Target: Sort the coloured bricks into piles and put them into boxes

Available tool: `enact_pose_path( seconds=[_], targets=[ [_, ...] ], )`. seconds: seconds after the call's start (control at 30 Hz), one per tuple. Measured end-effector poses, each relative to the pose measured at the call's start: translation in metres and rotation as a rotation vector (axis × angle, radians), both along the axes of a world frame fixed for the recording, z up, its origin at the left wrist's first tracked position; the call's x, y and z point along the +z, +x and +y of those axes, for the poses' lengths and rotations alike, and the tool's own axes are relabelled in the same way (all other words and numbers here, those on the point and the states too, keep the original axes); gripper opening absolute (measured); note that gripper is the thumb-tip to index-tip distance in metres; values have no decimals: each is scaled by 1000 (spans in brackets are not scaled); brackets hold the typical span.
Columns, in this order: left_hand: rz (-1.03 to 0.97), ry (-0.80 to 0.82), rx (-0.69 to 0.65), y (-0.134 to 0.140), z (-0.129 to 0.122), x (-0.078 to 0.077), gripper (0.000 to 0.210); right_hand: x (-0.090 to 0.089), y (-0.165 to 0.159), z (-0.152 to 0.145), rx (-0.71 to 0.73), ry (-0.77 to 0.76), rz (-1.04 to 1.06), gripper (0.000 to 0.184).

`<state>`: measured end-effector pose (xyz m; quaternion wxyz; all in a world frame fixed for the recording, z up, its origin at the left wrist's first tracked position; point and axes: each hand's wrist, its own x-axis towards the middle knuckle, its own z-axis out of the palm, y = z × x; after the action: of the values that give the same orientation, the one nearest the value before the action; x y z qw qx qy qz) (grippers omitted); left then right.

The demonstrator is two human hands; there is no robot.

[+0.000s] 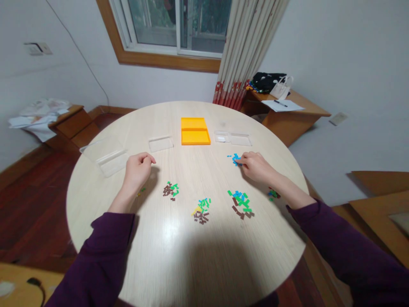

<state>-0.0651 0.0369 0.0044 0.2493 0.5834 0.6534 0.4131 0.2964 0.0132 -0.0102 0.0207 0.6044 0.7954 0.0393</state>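
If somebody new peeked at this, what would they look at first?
Probably the bright orange box, lying open toward the far side of the table. Next might come the little piles of colored pieces across the table's middle, with green and brown standing out. Then perhaps the right hand, its fingertips at the blue pieces, nearer than the box and right of it.

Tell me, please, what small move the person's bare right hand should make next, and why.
Perhaps nudge the stray small blue pieces rightward into the loose blue cluster: the bare right hand reaches down at that cluster, and the strays lie just left of it.
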Motion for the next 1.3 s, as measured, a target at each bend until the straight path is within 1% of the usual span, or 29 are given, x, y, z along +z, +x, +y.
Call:
enact_pose_path(
  seconds=[0.13, 0.23, 0.37, 0.53, 0.67, 0.77, 0.9, 1.0, 1.07, 1.17, 1.3],
  targets=[
    [-6, 2, 5, 0, 0, 1, 19, 3, -11, -2, 53, 34, -31, 39],
    [-17, 10, -4, -1, 0, 1, 19, 5, -15, -5, 52, 46, -45, 37],
    [-22, 11, -7, -1, 0, 0, 19, 6, -18, -9, -10, 45, -57, 38],
    [-19, 5, 4, -1, 0, 1, 19, 7, -19, -12, -83, 99, -30, 38],
    [-7, 14, -4, -2, 1, -1, 19, 5, -17, -14, -139, 63, -46, 37],
    [-2, 24, -11, -3, 1, -2, 19, 2, -15, -12, -141, 46, -41, 38],
    [7, 28, -14, -2, 1, -1, 18, 0, -14, -1, -72, 47, 16, 40],
    [9, 22, -8, -2, 1, -1, 18, -3, -16, 9, 48, 55, 54, 39],
    [3, 27, -6, -2, 1, -1, 18, -5, -20, 10, 137, 64, 77, 38],
    [-7, 40, -7, -3, 2, -3, 19, -7, -27, 0, 241, 56, 121, 35],
    [-15, 64, -11, -4, 4, -4, 19, -5, -26, -30, 337, -12, 165, 28]
  ],
)
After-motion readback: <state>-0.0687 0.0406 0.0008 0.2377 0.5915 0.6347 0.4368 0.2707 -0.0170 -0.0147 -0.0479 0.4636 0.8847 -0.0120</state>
